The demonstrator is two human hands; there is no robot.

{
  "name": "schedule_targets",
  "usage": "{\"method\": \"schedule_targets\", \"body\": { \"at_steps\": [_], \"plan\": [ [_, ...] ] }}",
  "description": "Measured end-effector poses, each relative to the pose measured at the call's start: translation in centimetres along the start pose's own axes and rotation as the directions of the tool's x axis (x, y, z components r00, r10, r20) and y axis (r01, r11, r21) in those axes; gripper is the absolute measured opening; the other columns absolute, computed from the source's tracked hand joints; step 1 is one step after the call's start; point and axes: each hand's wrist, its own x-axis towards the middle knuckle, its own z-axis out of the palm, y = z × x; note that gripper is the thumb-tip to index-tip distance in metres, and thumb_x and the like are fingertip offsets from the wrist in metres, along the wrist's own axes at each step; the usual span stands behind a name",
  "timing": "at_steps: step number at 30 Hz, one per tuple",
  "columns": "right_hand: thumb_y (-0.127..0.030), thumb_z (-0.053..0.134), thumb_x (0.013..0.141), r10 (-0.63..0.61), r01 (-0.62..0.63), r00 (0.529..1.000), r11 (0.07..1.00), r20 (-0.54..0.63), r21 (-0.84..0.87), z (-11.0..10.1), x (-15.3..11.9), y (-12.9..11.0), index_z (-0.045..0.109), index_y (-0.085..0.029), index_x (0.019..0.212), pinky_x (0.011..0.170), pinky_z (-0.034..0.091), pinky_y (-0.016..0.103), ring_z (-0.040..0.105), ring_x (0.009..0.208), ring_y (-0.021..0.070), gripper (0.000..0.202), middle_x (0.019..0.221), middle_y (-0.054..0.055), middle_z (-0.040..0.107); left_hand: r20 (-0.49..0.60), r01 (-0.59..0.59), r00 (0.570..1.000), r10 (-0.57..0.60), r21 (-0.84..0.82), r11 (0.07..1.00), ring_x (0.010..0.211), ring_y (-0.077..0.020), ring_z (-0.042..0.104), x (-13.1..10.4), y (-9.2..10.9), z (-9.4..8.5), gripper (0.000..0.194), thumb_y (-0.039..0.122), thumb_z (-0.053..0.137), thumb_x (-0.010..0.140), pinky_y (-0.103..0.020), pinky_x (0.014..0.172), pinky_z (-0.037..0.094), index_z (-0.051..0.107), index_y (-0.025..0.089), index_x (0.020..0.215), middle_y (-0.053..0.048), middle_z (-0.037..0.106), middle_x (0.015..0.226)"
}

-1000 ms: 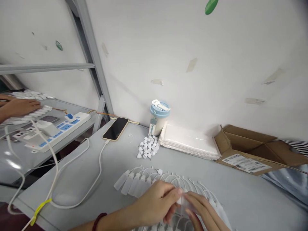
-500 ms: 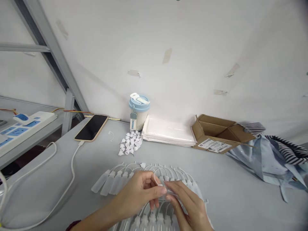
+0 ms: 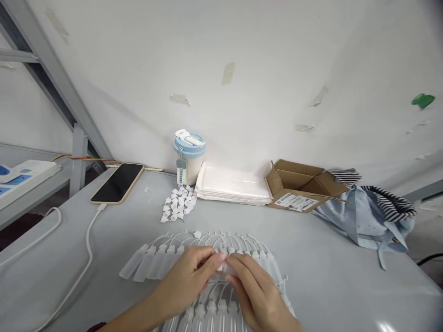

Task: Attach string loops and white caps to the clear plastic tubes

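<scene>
Over the rows of bottles, my left hand point(image 3: 187, 279) and my right hand point(image 3: 254, 288) meet at the fingertips. Between them is a small translucent squeeze bottle point(image 3: 229, 269), mostly covered by my fingers. My left thumb and fingers pinch its top end, while the right fingers close around its body. A fanned row of similar plastic bottles point(image 3: 147, 265) with thin curved cap straps lies behind my hands. Nearer to me is a second row of bottles point(image 3: 211, 317), partly hidden by my wrists. One small white cap point(image 3: 197, 234) rests at the straps of the back row.
A pile of small white caps point(image 3: 178, 204) lies before a blue-lidded cup point(image 3: 189, 161). White padded envelopes point(image 3: 233, 184), an open cardboard box point(image 3: 297, 189) and a light blue bag point(image 3: 367, 216) line the wall. At left are a phone point(image 3: 118, 183), its cable point(image 3: 89, 244) and a power strip point(image 3: 29, 177).
The view has shifted to the right. My fingertips have drawn closer together around the bottle; the strap loop seen standing up near my left fingers is no longer distinct.
</scene>
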Motion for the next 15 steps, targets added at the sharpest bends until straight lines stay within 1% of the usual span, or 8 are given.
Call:
{"method": "schedule_targets", "body": {
  "at_steps": [2, 5, 8, 12, 15],
  "plan": [
    [-0.006, 0.044, 0.09, 0.06, -0.062, 0.998, 0.989, 0.02, 0.132, -0.13, 0.1, -0.06, 0.05, -0.012, 0.119, 0.071, 0.056, 0.03, 0.063, 0.086, 0.0195, 0.03, 0.097, 0.013, 0.065, -0.01, -0.02, 1.0, 0.02, -0.009, 1.0, 0.043, -0.0091, 0.037, -0.1, 0.08, 0.12, 0.038, 0.048, 0.049, 0.086, -0.021, 0.044, 0.029, 0.045, 0.019, 0.062, 0.008, 0.039, 0.045],
    [-0.009, 0.043, 0.091, 0.155, -0.17, 0.985, 0.946, 0.076, 0.276, -0.45, 0.25, -0.21, 0.05, -0.018, 0.117, 0.063, 0.054, 0.026, 0.062, 0.075, 0.0161, 0.028, 0.088, 0.007, 0.065, -0.024, -0.058, 0.998, 0.056, -0.08, 0.995, 0.052, -0.0107, 0.046, -0.24, 0.12, 0.29, 0.023, 0.038, 0.056, 0.083, -0.021, 0.051, 0.038, 0.056, 0.018, 0.073, 0.005, 0.05, 0.055],
    [-0.015, 0.045, 0.091, 0.242, -0.267, 0.963, 0.913, 0.119, 0.307, -0.72, 0.3, -0.38, 0.052, -0.021, 0.112, 0.062, 0.051, 0.025, 0.062, 0.07, 0.0149, 0.023, 0.088, 0.004, 0.066, -0.046, -0.064, 0.997, 0.057, -0.159, 0.985, 0.057, -0.0115, 0.049, -0.37, 0.07, 0.36, 0.014, 0.032, 0.06, 0.08, -0.022, 0.054, 0.042, 0.06, 0.017, 0.078, 0.004, 0.054, 0.061],
    [-0.02, 0.046, 0.092, 0.334, -0.359, 0.933, 0.875, 0.13, 0.325, -0.93, 0.32, -0.47, 0.055, -0.023, 0.107, 0.061, 0.05, 0.023, 0.061, 0.064, 0.0138, 0.018, 0.08, 0.001, 0.066, -0.018, -0.087, 0.996, 0.086, -0.228, 0.97, 0.06, -0.0126, 0.052, -0.5, 0.3, 0.24, 0.013, 0.03, 0.063, 0.078, -0.022, 0.055, 0.045, 0.063, 0.017, 0.082, 0.003, 0.055, 0.062],
    [-0.023, 0.046, 0.092, 0.389, -0.421, 0.907, 0.84, 0.161, 0.343, -0.94, 0.3, -0.44, 0.057, -0.023, 0.106, 0.061, 0.049, 0.023, 0.061, 0.063, 0.0139, 0.018, 0.076, 0.0, 0.066, 0.0, -0.108, 0.994, 0.11, -0.221, 0.969, 0.061, -0.0124, 0.053, -0.65, 0.71, 0.05, 0.012, 0.028, 0.06, 0.08, -0.022, 0.056, 0.046, 0.063, 0.017, 0.083, 0.003, 0.056, 0.065]
  ]
}}
